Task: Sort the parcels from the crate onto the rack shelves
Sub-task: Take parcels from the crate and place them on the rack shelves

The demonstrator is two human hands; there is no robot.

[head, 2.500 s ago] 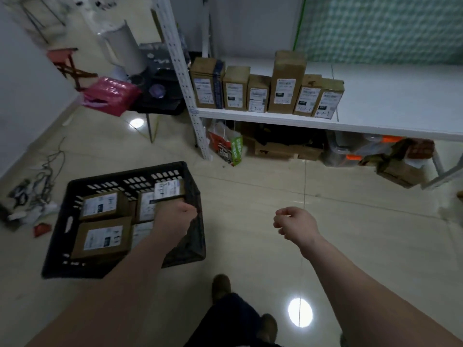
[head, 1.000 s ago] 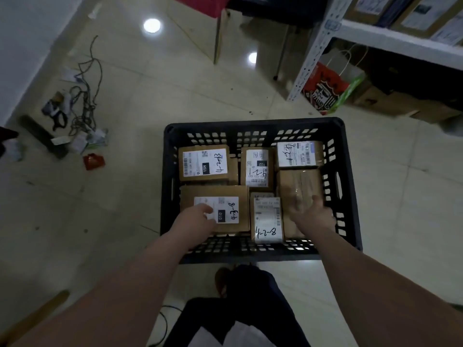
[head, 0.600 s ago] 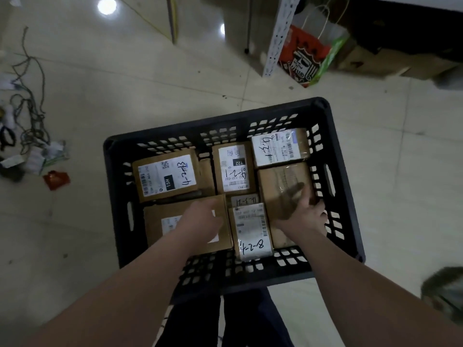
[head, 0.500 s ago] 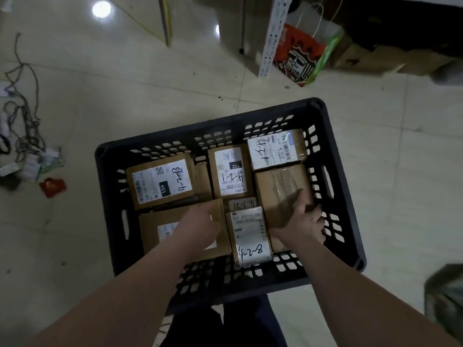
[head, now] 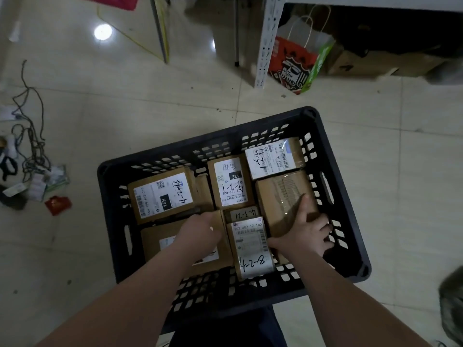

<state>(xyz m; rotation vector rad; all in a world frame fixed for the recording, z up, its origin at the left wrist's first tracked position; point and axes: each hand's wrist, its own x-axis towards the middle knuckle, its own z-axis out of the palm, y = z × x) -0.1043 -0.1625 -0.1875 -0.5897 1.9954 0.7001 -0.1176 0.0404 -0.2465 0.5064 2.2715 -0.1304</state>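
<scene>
A black plastic crate [head: 333,151] stands on the floor below me, holding several cardboard parcels with white labels. My left hand [head: 200,234] lies on the near-left parcel [head: 152,244], its fingers bent over the far edge. My right hand [head: 309,230] grips a plain taped parcel [head: 278,194] at the crate's right side, thumb on top and fingers down its right flank. Between my hands lies a narrow parcel marked 4-2-8 [head: 250,249]. The rack shows only its white upright post [head: 265,41] and a shelf edge [head: 375,1] at the top.
A red and green paper bag [head: 295,63] and cardboard boxes [head: 363,63] sit under the rack. Thin table legs [head: 160,33] stand at the top centre. Tangled cables [head: 27,136] and a red wrapper [head: 58,204] lie on the floor at left.
I have bent over the crate and put both hands inside. In the last half second my right hand's fingers slid further down the taped parcel's right side; my left hand stayed put.
</scene>
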